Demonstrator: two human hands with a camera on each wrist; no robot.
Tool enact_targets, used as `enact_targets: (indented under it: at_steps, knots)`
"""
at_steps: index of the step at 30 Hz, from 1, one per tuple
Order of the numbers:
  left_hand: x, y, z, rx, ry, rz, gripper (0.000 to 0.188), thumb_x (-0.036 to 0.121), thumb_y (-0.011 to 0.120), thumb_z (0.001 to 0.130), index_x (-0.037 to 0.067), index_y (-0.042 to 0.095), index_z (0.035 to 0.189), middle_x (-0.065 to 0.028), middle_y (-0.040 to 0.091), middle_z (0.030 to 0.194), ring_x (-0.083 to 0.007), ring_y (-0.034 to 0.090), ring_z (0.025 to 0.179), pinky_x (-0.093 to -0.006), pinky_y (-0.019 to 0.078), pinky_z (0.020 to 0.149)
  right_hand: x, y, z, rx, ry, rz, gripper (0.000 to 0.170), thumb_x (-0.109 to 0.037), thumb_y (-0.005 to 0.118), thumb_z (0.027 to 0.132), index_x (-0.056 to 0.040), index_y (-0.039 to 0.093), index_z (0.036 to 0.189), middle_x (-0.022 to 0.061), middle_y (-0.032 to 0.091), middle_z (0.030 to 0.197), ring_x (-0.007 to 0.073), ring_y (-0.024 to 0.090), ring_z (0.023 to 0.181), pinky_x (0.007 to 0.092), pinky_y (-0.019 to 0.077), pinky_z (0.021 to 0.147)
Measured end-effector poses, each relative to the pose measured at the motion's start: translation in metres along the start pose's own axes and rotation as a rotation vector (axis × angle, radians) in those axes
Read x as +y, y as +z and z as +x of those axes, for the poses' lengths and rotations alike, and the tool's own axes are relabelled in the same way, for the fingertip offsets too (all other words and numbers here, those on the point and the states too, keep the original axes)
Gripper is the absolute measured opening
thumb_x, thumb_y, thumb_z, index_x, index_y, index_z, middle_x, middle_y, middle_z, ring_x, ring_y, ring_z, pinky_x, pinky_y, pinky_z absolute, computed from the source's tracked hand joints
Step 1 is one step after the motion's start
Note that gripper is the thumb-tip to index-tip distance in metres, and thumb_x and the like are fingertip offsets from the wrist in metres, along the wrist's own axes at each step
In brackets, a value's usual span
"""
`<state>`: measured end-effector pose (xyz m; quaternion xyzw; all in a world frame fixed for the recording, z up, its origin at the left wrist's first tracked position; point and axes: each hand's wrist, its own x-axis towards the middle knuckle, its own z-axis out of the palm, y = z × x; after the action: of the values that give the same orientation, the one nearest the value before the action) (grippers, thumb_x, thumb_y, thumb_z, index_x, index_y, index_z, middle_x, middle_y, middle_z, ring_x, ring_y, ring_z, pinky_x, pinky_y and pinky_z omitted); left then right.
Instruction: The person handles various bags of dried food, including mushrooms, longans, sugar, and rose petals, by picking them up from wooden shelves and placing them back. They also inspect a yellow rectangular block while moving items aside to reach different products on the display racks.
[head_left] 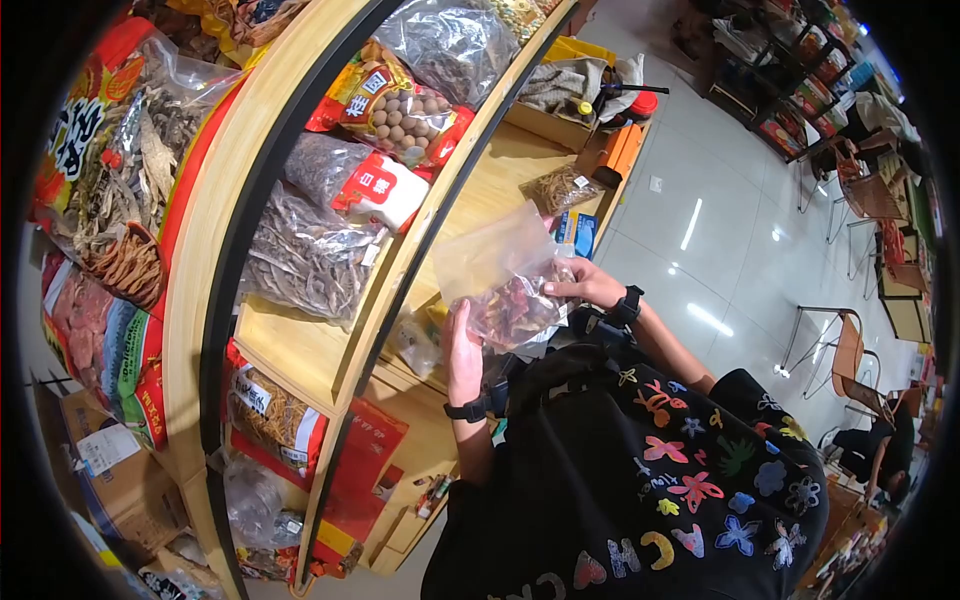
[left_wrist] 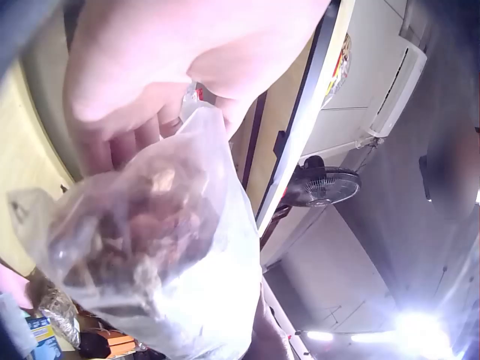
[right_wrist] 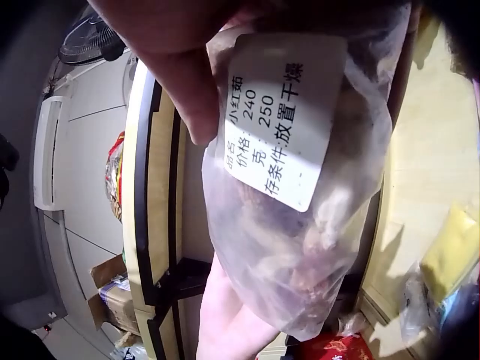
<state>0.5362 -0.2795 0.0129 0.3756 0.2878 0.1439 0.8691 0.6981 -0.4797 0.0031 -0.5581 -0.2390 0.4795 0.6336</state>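
A frosted plastic bag of reddish-brown dried mushrooms (head_left: 512, 312) is held up in front of the chest. My left hand (head_left: 463, 352) grips its left side; in the left wrist view the fingers (left_wrist: 139, 142) go behind the plastic. The right hand (head_left: 590, 285) pinches the opposite side, with the thumb (right_wrist: 191, 105) lying over the front. A white printed label (right_wrist: 281, 120) faces the right wrist camera. The upper part of the bag (head_left: 490, 240) stands up flat and holds no mushrooms.
Wooden shelves (head_left: 400, 270) curve along the left, with bags of dried goods (head_left: 310, 240) and a red longan bag (head_left: 400, 105). A small brown bag (head_left: 562, 188) and a blue packet (head_left: 577, 232) lie on the nearer shelf. Chairs (head_left: 845, 365) stand on the tiled floor at right.
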Motion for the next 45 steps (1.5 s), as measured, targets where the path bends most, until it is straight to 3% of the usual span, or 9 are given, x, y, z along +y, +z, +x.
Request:
enact_targets:
  at_steps: [12,16,22,25,27,31,34,37,45]
  knots:
    - [-0.009,0.023,-0.016,0.166,0.323,0.38,0.027,0.017,0.061,0.089,0.003,0.055,0.111,-0.006,0.058,0.105,-0.0168,0.056,0.1,-0.0315,0.0446,0.086,-0.003,0.007,-0.021,0.095,-0.005,0.064,0.024,-0.013,0.067,0.087,-0.0021,0.063,0.108,-0.0035,0.063,0.091,0.0044,0.054,0.083,0.0229,0.0447,0.074]
    - [-0.013,0.021,-0.012,0.249,0.296,0.422,0.025,0.02,0.055,0.093,-0.002,0.058,0.105,-0.0117,0.056,0.11,-0.0208,0.051,0.107,-0.0337,0.0426,0.089,0.008,0.005,-0.022,0.149,-0.118,0.034,0.023,-0.014,0.068,0.086,-0.0023,0.064,0.104,-0.004,0.062,0.087,0.0037,0.053,0.079,0.0224,0.0436,0.068]
    - [-0.02,0.011,-0.005,0.059,0.1,0.226,0.029,0.025,0.057,0.092,0.001,0.054,0.11,-0.0098,0.051,0.107,-0.0207,0.047,0.106,-0.0371,0.0411,0.088,0.014,-0.001,-0.028,0.188,-0.055,0.075,0.016,-0.014,0.068,0.086,-0.0033,0.065,0.098,-0.0044,0.06,0.083,0.0037,0.05,0.075,0.0226,0.0402,0.065]
    - [-0.022,0.021,-0.015,0.295,0.213,0.352,0.04,0.028,0.06,0.09,0.003,0.047,0.119,-0.011,0.047,0.121,-0.0213,0.045,0.112,-0.0381,0.0396,0.094,0.005,-0.002,-0.032,0.201,-0.083,0.16,0.012,-0.013,0.067,0.086,-0.0032,0.064,0.093,-0.0051,0.058,0.079,0.0036,0.049,0.074,0.0224,0.0398,0.067]
    - [-0.019,0.015,-0.008,0.101,0.462,0.54,0.06,0.032,0.062,0.088,0.003,0.036,0.134,-0.0143,0.035,0.141,-0.0273,0.034,0.129,-0.0425,0.033,0.103,-0.005,0.003,-0.036,0.275,-0.032,0.193,0.011,-0.013,0.066,0.087,-0.0035,0.062,0.088,-0.0055,0.057,0.077,0.0032,0.049,0.074,0.0225,0.0396,0.067]
    - [-0.003,0.022,-0.01,-0.19,0.462,0.665,0.068,0.037,0.067,0.084,0.002,0.037,0.135,-0.0147,0.036,0.141,-0.0234,0.038,0.128,-0.0375,0.0328,0.105,0.012,-0.007,-0.034,0.155,-0.028,0.119,0.012,-0.014,0.065,0.088,-0.0026,0.061,0.087,-0.0054,0.058,0.08,0.0033,0.05,0.076,0.023,0.0408,0.068]
    - [0.011,0.026,-0.012,-0.476,0.13,0.799,0.084,0.045,0.075,0.075,-0.001,0.038,0.135,-0.0143,0.044,0.134,-0.0228,0.045,0.122,-0.0351,0.0376,0.101,0.007,-0.004,-0.034,0.148,-0.072,0.117,0.014,-0.015,0.065,0.088,-0.0024,0.061,0.09,-0.0059,0.057,0.081,0.0033,0.049,0.075,0.0227,0.0409,0.068]
    - [-0.005,0.014,-0.006,-0.534,0.187,0.709,0.084,0.042,0.077,0.073,0.0,0.038,0.135,-0.0133,0.047,0.131,-0.0212,0.047,0.119,-0.0332,0.039,0.099,0.006,-0.003,-0.032,0.248,-0.076,0.222,0.015,-0.017,0.066,0.088,-0.0037,0.061,0.092,-0.0062,0.057,0.08,0.0032,0.049,0.073,0.0217,0.0406,0.067]
    - [-0.052,-0.019,-0.008,-0.384,-0.17,0.479,0.088,0.026,0.083,0.071,0.001,0.032,0.138,-0.0079,0.05,0.124,-0.0159,0.05,0.112,-0.0307,0.0413,0.096,0.017,-0.006,-0.022,0.286,-0.029,0.42,0.02,-0.021,0.064,0.089,-0.0057,0.061,0.101,-0.0045,0.059,0.084,0.0033,0.052,0.074,0.021,0.042,0.065]
